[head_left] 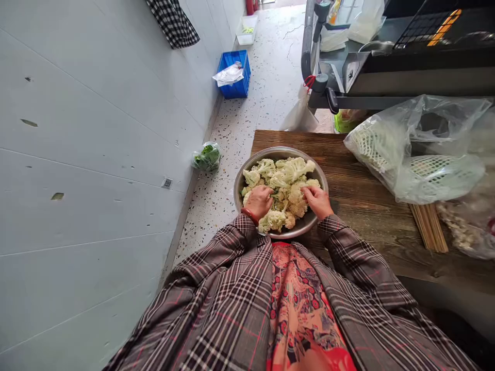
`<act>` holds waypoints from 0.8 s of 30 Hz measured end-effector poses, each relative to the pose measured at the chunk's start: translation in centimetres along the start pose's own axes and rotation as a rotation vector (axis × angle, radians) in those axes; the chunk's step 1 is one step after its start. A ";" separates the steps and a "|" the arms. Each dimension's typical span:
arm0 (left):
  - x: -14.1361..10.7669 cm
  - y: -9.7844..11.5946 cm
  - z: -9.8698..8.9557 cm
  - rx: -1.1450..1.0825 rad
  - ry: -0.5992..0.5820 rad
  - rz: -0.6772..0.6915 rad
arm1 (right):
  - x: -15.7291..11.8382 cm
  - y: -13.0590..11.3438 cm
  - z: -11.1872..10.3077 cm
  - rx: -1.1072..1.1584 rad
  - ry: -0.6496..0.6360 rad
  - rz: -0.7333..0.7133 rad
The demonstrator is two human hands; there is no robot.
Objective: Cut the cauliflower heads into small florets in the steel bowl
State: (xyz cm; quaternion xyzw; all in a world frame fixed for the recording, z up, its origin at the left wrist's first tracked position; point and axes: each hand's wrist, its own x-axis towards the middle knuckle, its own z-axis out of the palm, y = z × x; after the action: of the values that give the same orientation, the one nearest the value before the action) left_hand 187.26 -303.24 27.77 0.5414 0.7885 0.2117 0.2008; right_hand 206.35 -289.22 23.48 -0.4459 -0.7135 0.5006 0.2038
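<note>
A round metal bowl (322, 180) full of pale cauliflower florets (288, 172) stands at the left end of the wooden table. Over the left part of the bowl is my left hand (259, 201), its fingers curled among the florets; what they hold, if anything, is hidden. My right hand (317, 201) reaches in from the right rim, thumb and fingers pinched together on a cauliflower floret (298, 201). The two hands are apart, with florets between them.
On the wooden table (359, 206), to the right, lie clear plastic bags with white netting (433, 172) and a bundle of wooden sticks (428, 226). A bag of greens (208, 156) and a blue crate (235, 88) are on the floor. A dark metal cart (371, 103) stands beyond.
</note>
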 end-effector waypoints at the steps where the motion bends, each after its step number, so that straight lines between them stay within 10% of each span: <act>1: 0.4 0.1 0.3 0.051 -0.043 0.040 | -0.7 -0.1 0.1 0.030 -0.002 0.022; 10: 4.4 -1.7 1.9 0.156 -0.181 0.058 | -6.8 0.8 2.1 -0.209 0.064 -0.068; 24: 6.0 -2.0 4.8 0.341 -0.366 0.088 | -7.3 1.5 4.5 -0.710 0.068 -0.211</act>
State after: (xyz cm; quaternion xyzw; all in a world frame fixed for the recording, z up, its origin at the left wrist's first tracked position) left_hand 186.35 -297.66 22.23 0.6306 0.7390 -0.0171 0.2364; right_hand 207.49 -297.58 21.40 -0.4292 -0.8775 0.1831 0.1107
